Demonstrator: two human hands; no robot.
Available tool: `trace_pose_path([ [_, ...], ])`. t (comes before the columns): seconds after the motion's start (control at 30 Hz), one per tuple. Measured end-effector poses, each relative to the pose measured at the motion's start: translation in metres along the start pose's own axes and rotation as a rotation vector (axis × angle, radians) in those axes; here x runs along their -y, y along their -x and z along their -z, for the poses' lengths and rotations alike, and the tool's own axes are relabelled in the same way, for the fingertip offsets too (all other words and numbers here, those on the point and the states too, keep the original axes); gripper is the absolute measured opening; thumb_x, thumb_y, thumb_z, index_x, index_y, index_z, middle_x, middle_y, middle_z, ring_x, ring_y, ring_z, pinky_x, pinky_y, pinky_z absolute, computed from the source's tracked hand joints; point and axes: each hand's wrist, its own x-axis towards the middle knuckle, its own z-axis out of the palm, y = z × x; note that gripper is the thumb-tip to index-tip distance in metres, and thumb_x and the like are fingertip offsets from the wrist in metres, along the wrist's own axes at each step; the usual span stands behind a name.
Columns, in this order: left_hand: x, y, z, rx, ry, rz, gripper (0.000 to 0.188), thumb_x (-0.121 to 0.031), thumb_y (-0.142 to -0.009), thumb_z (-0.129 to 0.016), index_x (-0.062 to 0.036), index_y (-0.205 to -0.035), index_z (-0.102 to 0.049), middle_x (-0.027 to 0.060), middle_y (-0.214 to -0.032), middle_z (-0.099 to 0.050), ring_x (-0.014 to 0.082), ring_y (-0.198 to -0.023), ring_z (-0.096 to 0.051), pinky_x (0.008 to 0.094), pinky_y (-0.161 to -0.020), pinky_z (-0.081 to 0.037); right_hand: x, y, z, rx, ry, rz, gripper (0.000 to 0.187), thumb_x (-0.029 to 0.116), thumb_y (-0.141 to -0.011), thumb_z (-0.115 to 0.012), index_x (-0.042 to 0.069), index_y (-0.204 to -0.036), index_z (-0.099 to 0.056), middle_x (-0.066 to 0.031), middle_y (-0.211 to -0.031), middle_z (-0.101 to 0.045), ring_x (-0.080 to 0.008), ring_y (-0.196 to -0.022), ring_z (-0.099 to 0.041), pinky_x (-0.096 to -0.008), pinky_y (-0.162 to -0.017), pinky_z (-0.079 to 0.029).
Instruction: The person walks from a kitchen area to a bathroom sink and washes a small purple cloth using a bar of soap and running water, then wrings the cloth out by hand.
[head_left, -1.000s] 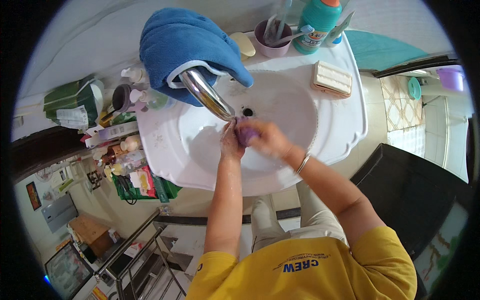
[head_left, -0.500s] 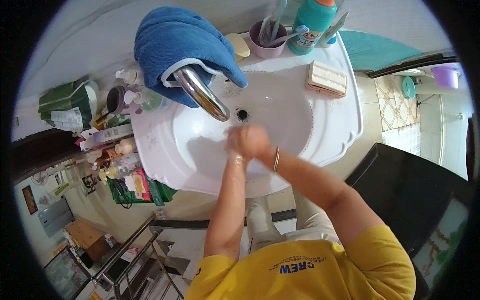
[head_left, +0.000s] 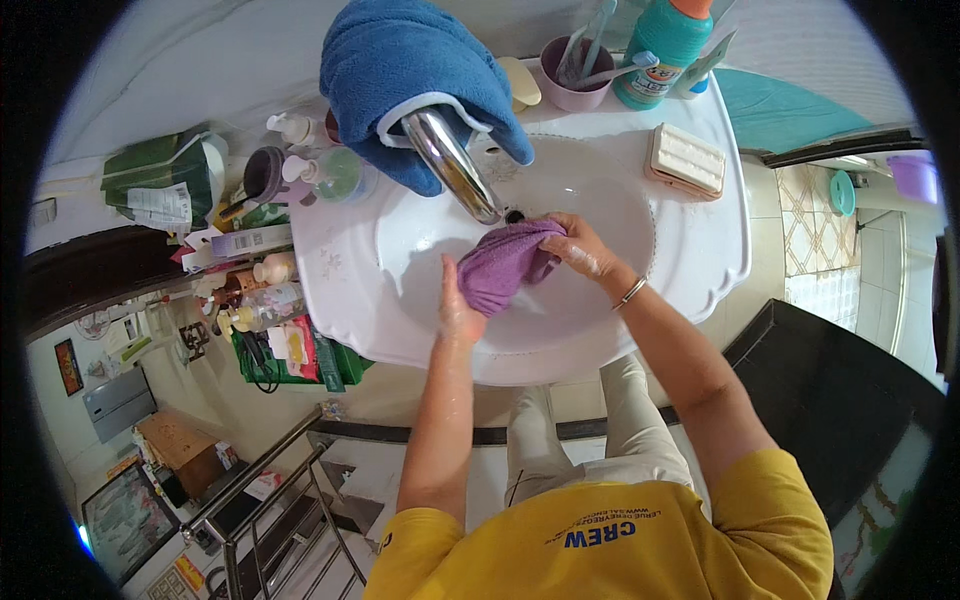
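Note:
A damp-looking purple cloth [head_left: 505, 266] is stretched between my two hands above the white sink [head_left: 605, 225]. My left hand [head_left: 460, 312] supports its near-left side, thumb pointing up and fingers partly hidden behind the fabric. On the far-right end, my right hand [head_left: 582, 252] pinches a fold; white suds show on its back, and a metal bangle circles that wrist. The chrome faucet [head_left: 450, 165] hangs just beyond the cloth, with a blue towel [head_left: 425, 75] draped over its base. The dark drain hole [head_left: 514, 216] lies close to the cloth's far edge.
A soap bar in a dish [head_left: 687, 158] rests on the right rim. Behind stand a cup of toothbrushes [head_left: 573, 92] and a teal bottle [head_left: 658, 55]. Pump bottles [head_left: 335, 175] crowd the left side. A metal railing [head_left: 260, 450] is lower left, a black panel [head_left: 830, 370] right.
My hands were clasped together over the basin with no cloth visible. Now they are apart with the purple cloth between them. The whole view has shifted, so the sink appears farther right.

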Motion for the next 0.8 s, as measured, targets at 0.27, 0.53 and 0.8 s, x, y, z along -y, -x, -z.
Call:
trace_pose_path([
  [0.27, 0.045, -0.064, 0.010, -0.219, -0.100, -0.010, 0.047, -0.044, -0.091, -0.041, -0.0054, -0.117, -0.047, 0.0103, -0.106, -0.055, 0.0196, -0.097, -0.054, 0.0338, -0.077, -0.048, -0.004, 0.005, -0.105, -0.450, 0.808, 0.352, 0.029, 0.032, -0.078, -0.060, 0.003, -0.077, -0.059, -0.0186, -0.068, -0.058, -0.0331, -0.066, -0.059, -0.0399, -0.063, -0.047],
  [0.53, 0.054, -0.083, 0.029, 0.498, 0.309, -0.050, 0.037, -0.046, -0.090, -0.038, -0.0118, -0.089, -0.050, 0.0017, -0.085, -0.052, 0.0158, -0.079, -0.055, 0.0334, -0.069, -0.047, 0.000, 0.003, -0.097, -0.607, 0.710, 0.630, 0.015, 0.024, -0.071, -0.062, 0.008, -0.069, -0.060, -0.0140, -0.068, -0.060, -0.0317, -0.060, -0.059, -0.0398, -0.054, -0.047],
  [0.8, 0.074, -0.069, 0.002, 0.208, 0.097, -0.099, 0.036, -0.042, -0.092, -0.035, -0.0123, -0.084, -0.053, 0.0022, -0.087, -0.057, 0.0164, -0.079, -0.056, 0.0335, -0.071, -0.048, -0.012, -0.018, -0.068, -0.679, 0.685, 0.568, 0.013, 0.018, -0.072, -0.062, 0.006, -0.068, -0.060, -0.0168, -0.070, -0.060, -0.0341, -0.065, -0.059, -0.0408, -0.058, -0.048],
])
